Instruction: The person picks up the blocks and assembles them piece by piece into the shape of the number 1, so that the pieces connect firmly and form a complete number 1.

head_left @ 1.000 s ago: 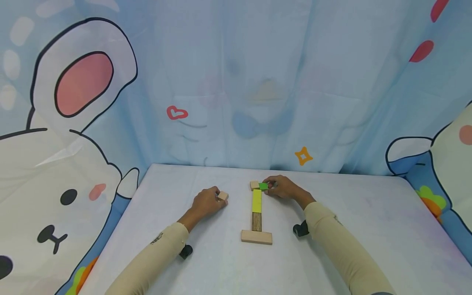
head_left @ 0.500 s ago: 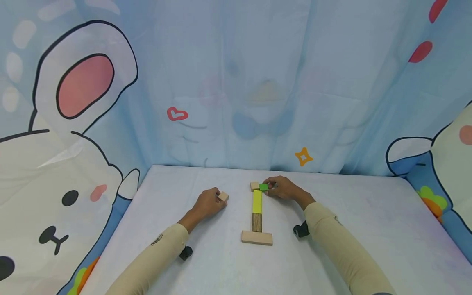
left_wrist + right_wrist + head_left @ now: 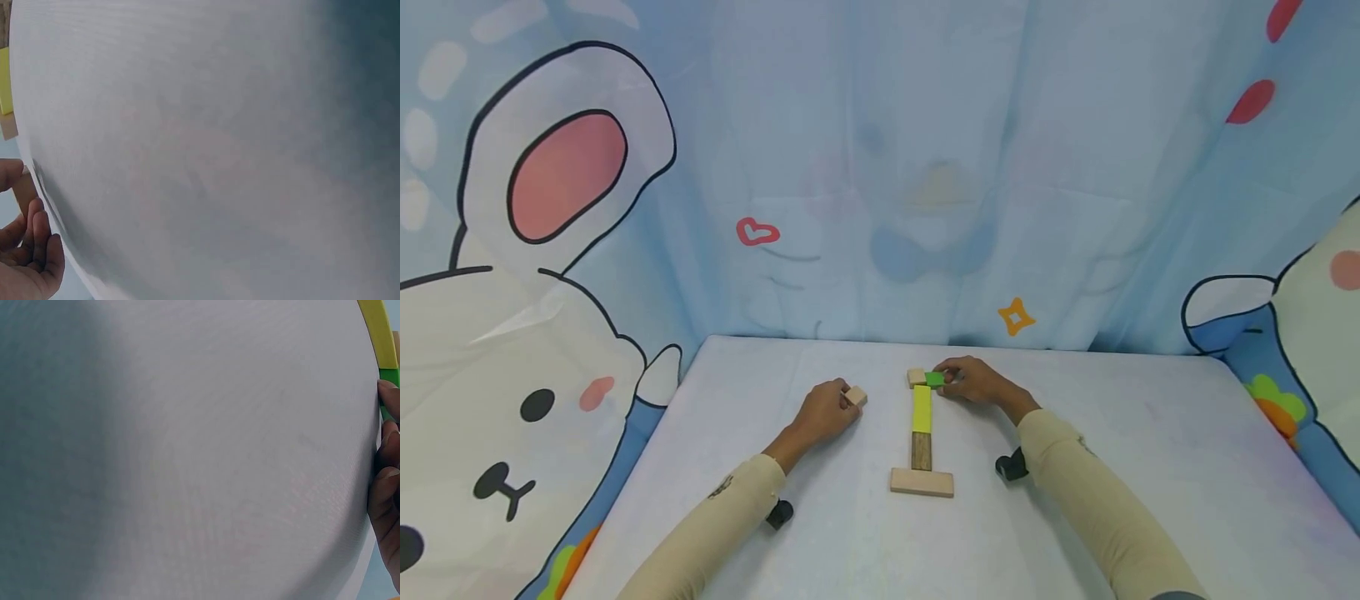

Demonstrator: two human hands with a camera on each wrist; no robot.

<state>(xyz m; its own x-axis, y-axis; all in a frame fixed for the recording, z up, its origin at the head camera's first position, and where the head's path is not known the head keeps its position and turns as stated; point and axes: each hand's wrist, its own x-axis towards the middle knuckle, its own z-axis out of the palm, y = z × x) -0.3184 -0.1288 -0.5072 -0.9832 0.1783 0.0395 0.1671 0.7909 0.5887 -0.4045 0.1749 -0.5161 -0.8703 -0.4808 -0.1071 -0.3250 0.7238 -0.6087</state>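
My left hand (image 3: 823,410) pinches a small plain wooden block (image 3: 855,396) left of the laid-out blocks; the left wrist view shows this wooden block (image 3: 25,192) between thumb and fingers. With its fingertips, my right hand (image 3: 976,382) grips the right end of a green block (image 3: 934,379). Against the green block's left end lies a plain wooden block (image 3: 916,377). Below these two, a yellow block (image 3: 922,408) runs down to a dark brown block (image 3: 921,451), which meets a long pale wooden block (image 3: 922,482) lying crosswise at the bottom.
The blocks lie on a table covered with a white cloth (image 3: 850,542). A blue curtain (image 3: 865,167) with cartoon prints hangs behind the table's far edge. Dark wrist cameras (image 3: 1012,466) sit under both sleeves.
Both hands stay nearly in place. The left hand tips its wooden block slightly and shifts it a little to the right; the laid-out blocks keep their arrangement.
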